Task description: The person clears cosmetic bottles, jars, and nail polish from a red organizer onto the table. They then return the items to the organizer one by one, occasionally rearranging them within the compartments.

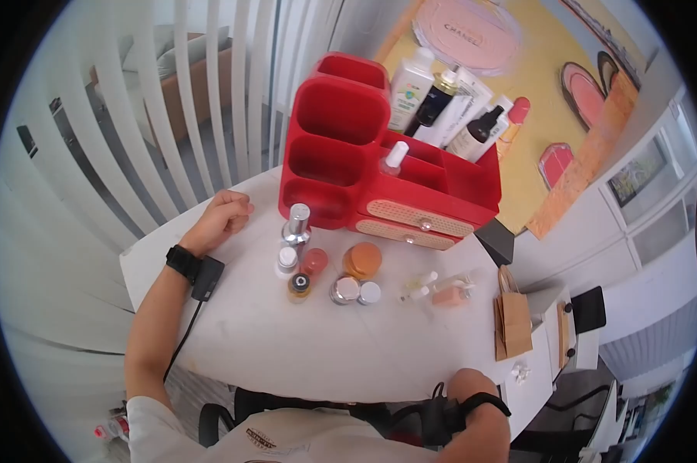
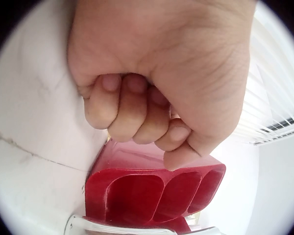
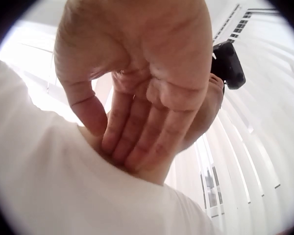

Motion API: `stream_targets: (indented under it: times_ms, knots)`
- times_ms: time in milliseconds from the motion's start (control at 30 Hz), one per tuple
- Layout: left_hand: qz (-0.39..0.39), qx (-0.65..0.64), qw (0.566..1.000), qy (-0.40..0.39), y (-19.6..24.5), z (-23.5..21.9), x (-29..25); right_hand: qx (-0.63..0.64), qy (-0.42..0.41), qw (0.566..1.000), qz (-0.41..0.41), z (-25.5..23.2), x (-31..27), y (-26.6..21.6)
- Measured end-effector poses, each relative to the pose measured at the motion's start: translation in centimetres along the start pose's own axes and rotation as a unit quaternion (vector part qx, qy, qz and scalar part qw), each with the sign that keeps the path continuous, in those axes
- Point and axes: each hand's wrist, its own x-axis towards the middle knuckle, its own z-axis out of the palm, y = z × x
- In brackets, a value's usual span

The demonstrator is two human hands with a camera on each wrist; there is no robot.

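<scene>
Shirt: white, with printed lettering [image 1: 262,437] across the chest; its cloth fills the lower edge of the head view.
Right hand: relaxed [image 3: 142,98], fingers nearly straight and side by side, thumb apart; it looks to touch skin near the shirt, though the crowded wrist view makes that contact uncertain. No object is visible in it.
Left hand: curled into a fist [image 1: 226,214] on the white tabletop [image 1: 248,339], beside the organizer's lower end; no object shows in it.
Organizer contents: part filled, with a green-labelled white bottle [image 1: 410,96], a black bottle [image 1: 435,103], a black-topped dropper bottle [image 1: 474,137] and white tubes [image 1: 458,116] upright at the back, and 1 white-capped clear bottle [image 1: 394,157] farther forward.
Outside the organizer: a silver pump bottle [image 1: 296,225], a white-capped bottle [image 1: 286,261], a pink-red jar [image 1: 314,261], a black-capped amber bottle [image 1: 299,287], an orange jar [image 1: 362,261], 2 small pale-lidded jars [image 1: 347,289], some clear vials [image 1: 416,286] and a peach-toned bottle [image 1: 450,295].
Organizer position: on the tabletop's far side, behind the loose cosmetics.
Organizer look: glossy red [image 1: 334,86], 4 rounded compartments along 1 side, 2 woven-front drawers [image 1: 410,220] with round pearly knobs, both apparently closed.
</scene>
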Motion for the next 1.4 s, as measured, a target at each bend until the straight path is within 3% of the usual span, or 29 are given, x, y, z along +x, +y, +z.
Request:
stream_targets:
  times_ms: [33, 100, 133, 167, 200, 233, 300, 433, 500, 633, 733, 933, 1033, 1100, 1200, 1267, 1400]
  knots:
    - [0.0, -0.002, 1.0, 0.003, 0.0, -0.1, 0.1, -0.005, 0.003, 1.0, 0.005, -1.0, -0.1, 0.0]
    - [0.0, -0.005, 1.0, 0.0, -0.2, -0.2, 0.1, -0.103, -0.111, 0.988, 0.039, -3.9, -0.7, -0.3]
    - [0.0, -0.002, 1.0, 0.002, -0.1, -0.3, 0.2, -0.108, -0.103, 0.988, 0.047, -3.7, -2.8, -0.4]
    - [0.003, -0.002, 1.0, 0.0, -0.1, -0.2, 0.2, -0.181, 0.128, 0.953, 0.204, -3.6, -5.6, -0.4]
    - [0.0, -0.003, 1.0, -0.008, -0.1, -0.2, 0.2, -0.239, 0.347, 0.84, 0.342, -3.2, -7.6, -0.6]
    - [-0.003, 0.0, 1.0, -0.003, 0.0, -0.2, 0.2, -0.339, 0.226, 0.795, 0.449, -9.0, -5.1, -1.0]
    - [-0.003, 0.0, 1.0, -0.003, 0.0, -0.2, 0.4, -0.551, 0.16, 0.627, 0.527, -10.3, -8.9, 0.9]
    - [0.002, -0.003, 1.0, -0.004, -0.1, -0.1, 0.3, -0.534, 0.145, 0.607, 0.571, -9.3, -13.1, 2.8]
    - [0.007, -0.001, 1.0, -0.003, -0.1, -0.1, 0.5, -0.424, 0.105, 0.585, 0.683, -8.6, -14.0, 3.2]
    - [0.005, 0.016, 1.0, 0.002, -0.2, -0.2, 0.4, -0.374, 0.086, 0.574, 0.723, -8.6, -13.9, 3.8]
    - [0.002, 0.014, 1.0, 0.002, -0.2, -0.3, 0.6, -0.345, 0.124, 0.587, 0.721, -8.3, -13.5, 3.8]
    - [0.006, 0.016, 1.0, 0.002, -0.5, -0.4, 0.7, -0.373, 0.141, 0.6, 0.694, -8.4, -14.2, 3.9]
    - [0.001, 0.011, 1.0, 0.011, -0.4, -0.4, 0.6, -0.362, 0.186, 0.63, 0.661, -10.1, -12.2, 1.9]
    - [-0.003, 0.005, 1.0, 0.014, -0.4, -0.4, 0.6, -0.409, 0.306, 0.649, 0.564, -11.5, -10.0, 0.1]
    - [0.005, 0.01, 1.0, 0.008, -0.5, -0.5, 0.6, -0.441, 0.357, 0.649, 0.506, -14.8, -7.8, -1.0]
    - [0.006, 0.007, 1.0, 0.007, -0.5, -0.4, 0.6, -0.489, 0.409, 0.589, 0.496, -17.0, -6.8, -0.4]
    - [0.007, 0.014, 1.0, 0.008, -0.5, -0.4, 0.6, -0.545, 0.376, 0.568, 0.489, -19.9, -5.8, 2.3]
